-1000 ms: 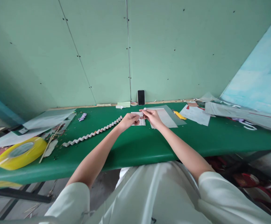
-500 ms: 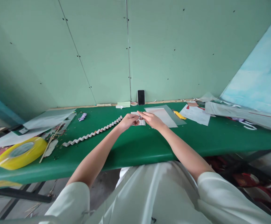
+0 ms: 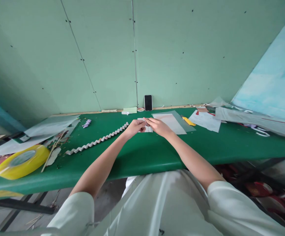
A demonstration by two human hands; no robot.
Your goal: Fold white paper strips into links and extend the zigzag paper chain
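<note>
My left hand (image 3: 134, 128) and my right hand (image 3: 158, 126) meet over the middle of the green table, fingertips together. Both are closed, the fingers pinched around something small that they hide. Under and beside the fingers lies a small white paper (image 3: 149, 129) with printed marks. A zigzag chain of folded paper (image 3: 97, 141) stretches from near my left hand toward the lower left. Close to my right hand is a white sheet (image 3: 173, 124), lying on a larger translucent sheet (image 3: 183, 122).
A dark-screened phone (image 3: 148, 103) leans on the wall at the back. A yellow cutter (image 3: 189, 121) and loose papers (image 3: 206, 121) lie to the right. On the left are a big roll of tape (image 3: 38, 153), thin sticks (image 3: 52, 150) and small purple pieces (image 3: 86, 123).
My right fingers have come down closer against the left ones, and the small pale piece glimpsed between them is now covered. The things on the table stay put.
</note>
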